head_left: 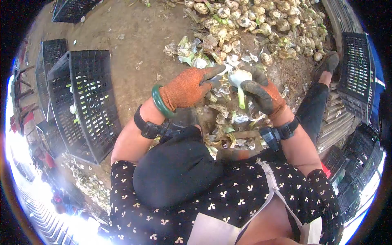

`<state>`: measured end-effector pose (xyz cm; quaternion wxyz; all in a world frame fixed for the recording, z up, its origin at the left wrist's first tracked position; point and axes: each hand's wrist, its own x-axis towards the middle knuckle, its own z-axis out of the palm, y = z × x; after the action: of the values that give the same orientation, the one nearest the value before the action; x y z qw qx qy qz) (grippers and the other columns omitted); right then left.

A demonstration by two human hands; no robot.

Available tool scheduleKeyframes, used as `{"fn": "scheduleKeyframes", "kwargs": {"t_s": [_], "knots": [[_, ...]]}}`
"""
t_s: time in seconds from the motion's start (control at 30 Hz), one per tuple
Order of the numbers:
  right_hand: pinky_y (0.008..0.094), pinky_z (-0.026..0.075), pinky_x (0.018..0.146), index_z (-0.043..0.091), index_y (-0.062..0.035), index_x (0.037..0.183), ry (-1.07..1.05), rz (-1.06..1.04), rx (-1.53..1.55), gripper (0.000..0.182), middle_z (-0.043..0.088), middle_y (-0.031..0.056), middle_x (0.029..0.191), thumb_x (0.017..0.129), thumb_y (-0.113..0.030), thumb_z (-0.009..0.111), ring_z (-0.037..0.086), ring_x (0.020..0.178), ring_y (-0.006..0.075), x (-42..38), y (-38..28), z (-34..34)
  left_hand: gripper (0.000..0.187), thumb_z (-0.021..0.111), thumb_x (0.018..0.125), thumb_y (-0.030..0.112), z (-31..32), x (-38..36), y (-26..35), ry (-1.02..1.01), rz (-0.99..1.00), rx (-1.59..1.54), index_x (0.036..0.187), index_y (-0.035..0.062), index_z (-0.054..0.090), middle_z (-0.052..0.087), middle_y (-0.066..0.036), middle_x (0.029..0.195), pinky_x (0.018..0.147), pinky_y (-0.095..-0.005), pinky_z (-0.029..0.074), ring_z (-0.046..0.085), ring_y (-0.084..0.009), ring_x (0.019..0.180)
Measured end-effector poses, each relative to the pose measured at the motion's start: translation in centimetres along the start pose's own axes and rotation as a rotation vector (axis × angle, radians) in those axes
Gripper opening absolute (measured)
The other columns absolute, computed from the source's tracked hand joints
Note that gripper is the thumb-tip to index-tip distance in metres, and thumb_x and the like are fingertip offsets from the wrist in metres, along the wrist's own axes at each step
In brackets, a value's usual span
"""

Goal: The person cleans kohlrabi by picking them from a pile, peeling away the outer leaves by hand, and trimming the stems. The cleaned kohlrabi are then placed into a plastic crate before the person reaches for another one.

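One white round bulb with a short green stem [240, 78] is in the right hand [264, 93], above litter-strewn ground. The hand wears an orange glove with dark-coated fingers; these are closed around the bulb, thumb across its near side, stem pointing down between the hands. The left hand [185, 87], gloved alike, has its fingers partly extended toward the bulb, index finger and thumb slightly parted. A pale item lies at its fingertips; whether it is gripped cannot be told. A dark green ring bangle [162, 102] circles the left wrist. Black strapped devices are worn on the left forearm [152, 130] and right forearm [287, 130]; any marking on them is too small to read. Pale papery peelings [241, 118] cover the brown earth floor [139, 53] below the hands. Beyond lies a heap of soil-stained pale bulbs [286, 24], cut off by the upper edge. Black slatted plastic crates stand at left [96, 102] and right [357, 69]; the far left is washed out by glare.
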<state>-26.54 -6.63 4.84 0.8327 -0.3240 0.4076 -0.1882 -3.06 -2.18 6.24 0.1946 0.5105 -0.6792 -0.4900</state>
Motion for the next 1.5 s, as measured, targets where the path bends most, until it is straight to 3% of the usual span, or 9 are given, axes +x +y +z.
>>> {"fn": "scheduleKeyframes", "kwargs": {"t_s": [0.4, 0.67, 0.77, 0.9, 1.03, 1.17, 1.2, 1.23, 1.5], "knots": [[0.0270, 0.045, 0.082, 0.059, -0.0015, 0.105, -0.016, -0.005, -0.400, 0.037, 0.062, 0.0068, 0.099, 0.075, -0.020, 0.067, 0.057, 0.090, 0.0139, -0.1, -1.4, 0.3, 0.033, 0.054, 0.071, 0.014, 1.6, 0.3, 2.2, 0.087, 0.024, 0.603, 0.104, 0.0102, 0.056, 0.060, -0.013, 0.086, 0.065, -0.0429, 0.048, 0.059, -0.0330, 0.076], [0.0275, 0.046, 0.079, 0.058, -0.0041, 0.107, -0.446, 0.163, -0.480, 0.034, 0.062, 0.0044, 0.101, 0.075, -0.012, 0.067, 0.056, 0.089, 0.0123, -0.3, -2.0, 2.2, 0.036, 0.057, 0.071, 0.019, 2.1, 2.1, 0.6, 0.155, 0.314, 0.630, 0.107, 0.0135, 0.056, 0.061, -0.011, 0.088, 0.062, -0.0400, 0.049, 0.059, -0.0295, 0.076], [0.0284, 0.045, 0.084, 0.055, -0.0025, 0.109, -0.208, 0.060, -0.278, 0.038, 0.059, 0.0059, 0.105, 0.075, -0.014, 0.068, 0.054, 0.095, 0.0136, 0.7, -0.4, 1.4, 0.039, 0.055, 0.082, 0.026, 0.8, 1.5, 0.0, 0.232, -0.269, 0.024, 0.115, 0.0051, 0.050, 0.061, -0.013, 0.101, 0.074, -0.0369, 0.047, 0.059, -0.0305, 0.089], [0.0285, 0.044, 0.086, 0.054, -0.0016, 0.109, 0.012, -0.173, -0.449, 0.040, 0.059, 0.0065, 0.104, 0.075, -0.016, 0.069, 0.054, 0.095, 0.0142, 1.1, 0.1, 1.0, 0.048, 0.059, 0.080, 0.025, 2.6, 0.7, -2.4, -0.198, -0.170, -0.083, 0.121, 0.0038, 0.046, 0.058, -0.010, 0.107, 0.079, -0.0312, 0.045, 0.057, -0.0201, 0.092], [0.0288, 0.044, 0.086, 0.054, -0.0010, 0.109, 0.041, -0.194, -0.354, 0.038, 0.059, 0.0075, 0.103, 0.075, -0.012, 0.068, 0.055, 0.094, 0.0148, 1.2, 0.0, 2.1, 0.055, 0.058, 0.080, 0.016, 1.6, -0.2, -0.3, -0.029, -0.363, -0.734, 0.129, 0.0047, 0.037, 0.055, -0.009, 0.112, 0.088, -0.0325, 0.040, 0.050, -0.0206, 0.102], [0.0298, 0.045, 0.085, 0.050, -0.0003, 0.112, 0.012, -0.134, -0.186, 0.034, 0.059, 0.0090, 0.104, 0.082, -0.016, 0.059, 0.056, 0.095, 0.0171, 1.8, 1.0, 0.2, 0.054, 0.051, 0.080, 0.013, 0.4, -0.7, -2.2, -0.137, -0.046, -0.008, 0.132, 0.0071, 0.035, 0.052, -0.019, 0.112, 0.092, -0.0358, 0.037, 0.049, -0.0299, 0.105], [0.0307, 0.046, 0.084, 0.049, -0.0002, 0.113, -0.005, -0.176, -0.230, 0.035, 0.058, 0.0095, 0.105, 0.084, -0.018, 0.055, 0.056, 0.096, 0.0184, 2.0, 1.7, -0.5, 0.054, 0.051, 0.080, 0.013, 0.6, -0.7, -2.4, -0.139, -0.046, -0.008, 0.132, 0.0071, 0.035, 0.052, -0.019, 0.112, 0.092, -0.0358, 0.037, 0.049, -0.0299, 0.105], [0.0330, 0.047, 0.082, 0.046, -0.0001, 0.116, -0.089, 0.016, 0.202, 0.039, 0.057, 0.0100, 0.107, 0.085, -0.022, 0.053, 0.056, 0.098, 0.0208, 0.7, -0.5, 1.7, 0.052, 0.049, 0.082, 0.014, 1.0, -0.6, -2.7, -0.121, -0.104, 0.056, 0.132, 0.0084, 0.035, 0.051, -0.021, 0.113, 0.093, -0.0373, 0.036, 0.048, -0.0331, 0.106], [0.0261, 0.045, 0.079, 0.044, 0.0004, 0.120, -0.053, -0.060, -0.106, 0.050, 0.058, 0.0093, 0.105, 0.081, -0.028, 0.058, 0.056, 0.092, 0.0156, 0.6, -0.3, 1.0, 0.045, 0.044, 0.085, 0.017, 0.5, -0.3, -0.1, 0.066, 0.030, 0.005, 0.130, 0.0132, 0.039, 0.053, -0.022, 0.113, 0.088, -0.0428, 0.040, 0.050, -0.0378, 0.102]]}}
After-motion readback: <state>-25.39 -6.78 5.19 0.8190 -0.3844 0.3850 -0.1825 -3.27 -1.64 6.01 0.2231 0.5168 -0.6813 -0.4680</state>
